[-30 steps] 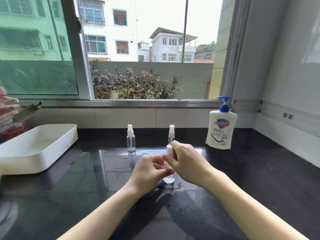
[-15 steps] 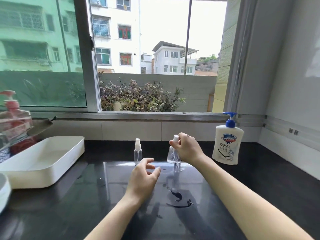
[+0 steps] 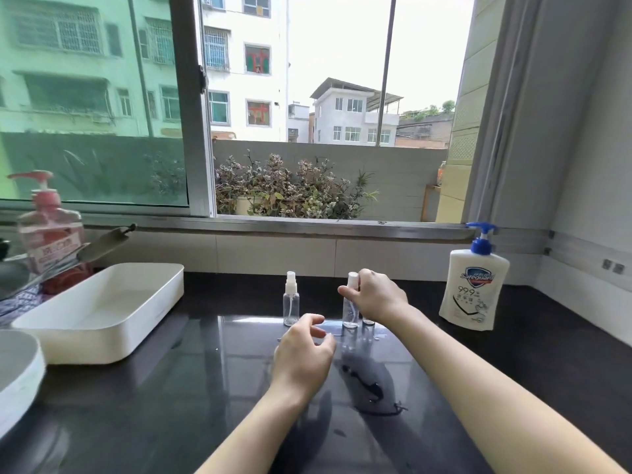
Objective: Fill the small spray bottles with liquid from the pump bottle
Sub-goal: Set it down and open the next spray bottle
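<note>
Two small clear spray bottles with white tops stand at the back of the dark counter. The left spray bottle stands alone. My right hand grips the top of the middle spray bottle, which rests upright on the counter. The base of a third small bottle shows just behind my right hand. My left hand hovers in front of the bottles, fingers apart, holding nothing. The white pump bottle with a blue pump stands to the right.
A white rectangular tray sits at the left, with a pink pump bottle behind it. A white bowl rim shows at the far left edge. Spilled liquid lies on the counter below my hands.
My right hand carried the spray bottle from the near counter to the back row and set it down. My left hand let go and stayed in front. The view tilted up.
</note>
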{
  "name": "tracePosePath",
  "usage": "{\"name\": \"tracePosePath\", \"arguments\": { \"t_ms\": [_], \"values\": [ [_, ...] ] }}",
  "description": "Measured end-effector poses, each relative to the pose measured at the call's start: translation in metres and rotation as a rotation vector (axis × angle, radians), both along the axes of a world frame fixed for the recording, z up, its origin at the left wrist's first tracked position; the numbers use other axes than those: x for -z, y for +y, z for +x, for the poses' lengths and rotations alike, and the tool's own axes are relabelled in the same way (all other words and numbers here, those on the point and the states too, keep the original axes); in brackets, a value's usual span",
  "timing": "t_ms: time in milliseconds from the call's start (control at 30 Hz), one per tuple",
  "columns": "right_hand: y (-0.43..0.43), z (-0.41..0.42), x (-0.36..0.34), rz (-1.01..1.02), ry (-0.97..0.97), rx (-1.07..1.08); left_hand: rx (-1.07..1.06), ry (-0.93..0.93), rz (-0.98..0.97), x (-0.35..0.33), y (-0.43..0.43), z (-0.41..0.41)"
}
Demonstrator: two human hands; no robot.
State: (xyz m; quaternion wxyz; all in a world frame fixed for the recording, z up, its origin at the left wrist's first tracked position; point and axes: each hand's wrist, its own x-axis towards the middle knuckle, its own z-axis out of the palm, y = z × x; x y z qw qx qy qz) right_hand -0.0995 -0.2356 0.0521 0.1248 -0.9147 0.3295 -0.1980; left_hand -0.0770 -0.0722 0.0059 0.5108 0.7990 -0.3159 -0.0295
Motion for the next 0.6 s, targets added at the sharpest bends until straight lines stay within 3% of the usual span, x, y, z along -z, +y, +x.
{"name": "tracePosePath", "arguments": {
  "t_ms": [167,233,400,600],
  "values": [
    [0.021,0.008,-0.012,-0.152,-0.260,-0.016,-0.011,0.017,0.016,-0.001,-0.001,0.000],
    [0.039,0.020,-0.014,-0.081,-0.297,-0.100,-0.024,0.034,0.021,0.000,-0.001,0.001],
    [0.060,0.061,0.002,0.252,-0.107,-0.188,-0.024,0.072,-0.009,0.001,0.000,0.006],
    [0.063,0.061,0.006,0.266,-0.246,-0.239,-0.034,0.084,-0.037,0.003,-0.002,0.011]
  ]
}}
